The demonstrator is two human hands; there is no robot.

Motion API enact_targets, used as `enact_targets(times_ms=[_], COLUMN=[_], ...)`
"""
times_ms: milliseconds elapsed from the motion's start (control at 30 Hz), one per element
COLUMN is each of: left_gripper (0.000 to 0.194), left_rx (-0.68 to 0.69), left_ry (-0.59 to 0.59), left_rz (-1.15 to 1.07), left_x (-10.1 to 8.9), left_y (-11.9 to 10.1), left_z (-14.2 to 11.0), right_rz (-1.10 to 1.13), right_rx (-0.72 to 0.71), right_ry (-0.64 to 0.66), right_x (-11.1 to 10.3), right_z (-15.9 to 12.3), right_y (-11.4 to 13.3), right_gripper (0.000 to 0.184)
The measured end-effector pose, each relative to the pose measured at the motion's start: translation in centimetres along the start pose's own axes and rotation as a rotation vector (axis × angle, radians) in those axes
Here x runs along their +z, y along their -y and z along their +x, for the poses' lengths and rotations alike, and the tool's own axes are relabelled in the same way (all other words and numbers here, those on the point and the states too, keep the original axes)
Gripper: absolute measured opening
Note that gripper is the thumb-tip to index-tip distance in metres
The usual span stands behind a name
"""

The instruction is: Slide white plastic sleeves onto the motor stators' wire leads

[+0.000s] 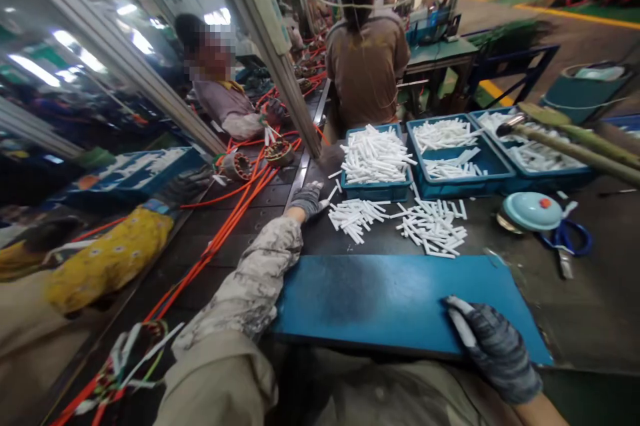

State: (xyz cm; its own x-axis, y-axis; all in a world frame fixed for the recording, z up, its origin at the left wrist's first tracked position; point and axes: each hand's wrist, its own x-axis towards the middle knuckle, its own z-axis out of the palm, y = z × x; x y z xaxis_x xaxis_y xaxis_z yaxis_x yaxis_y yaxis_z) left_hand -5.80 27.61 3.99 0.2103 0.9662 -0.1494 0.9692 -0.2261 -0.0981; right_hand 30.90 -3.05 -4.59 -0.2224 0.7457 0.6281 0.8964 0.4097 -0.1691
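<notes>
L hand at white tubes

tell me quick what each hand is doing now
Left hand: stretched out to the loose white tubes, touching them; grip cannot be told.
Right hand: closed on one white tube over the blue board.

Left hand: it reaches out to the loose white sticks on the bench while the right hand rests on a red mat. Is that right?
Not quite. The head view shows the right hand resting on a blue mat, not a red one. The left hand does reach to the loose white sticks.

Three blue bins, two tube piles, one scissors
</notes>
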Motion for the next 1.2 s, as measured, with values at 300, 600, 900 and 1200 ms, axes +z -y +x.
enact_targets(times_ms=[300, 600, 900, 1200], left_gripper=[0.068, 0.060, 0.054, 0.045], left_rx=[-0.128, -0.272, -0.155, 0.065], left_ry=[-0.315, -0.416, -0.394, -0.439], left_rz=[-0.133, -0.260, -0.148, -0.163], left_x=[5.7, 11.4, 9.5, 9.2], left_y=[3.5, 3.8, 2.1, 0.0], left_z=[-10.2, -15.3, -15.9, -16.1], right_rz=[0.006, -0.032, -0.082, -0.109], right_rx=[0.124, 0.037, 0.076, 0.095], right_ry=[0.060, 0.052, 0.101, 0.127], right_x=[0.1, -0.2, 0.1, 0.1], right_z=[-1.1, -1.1, -1.2, -0.9], right_y=[0.0, -0.5, -0.3, -0.2], right_gripper=[0.028, 0.029, 0.033, 0.035])
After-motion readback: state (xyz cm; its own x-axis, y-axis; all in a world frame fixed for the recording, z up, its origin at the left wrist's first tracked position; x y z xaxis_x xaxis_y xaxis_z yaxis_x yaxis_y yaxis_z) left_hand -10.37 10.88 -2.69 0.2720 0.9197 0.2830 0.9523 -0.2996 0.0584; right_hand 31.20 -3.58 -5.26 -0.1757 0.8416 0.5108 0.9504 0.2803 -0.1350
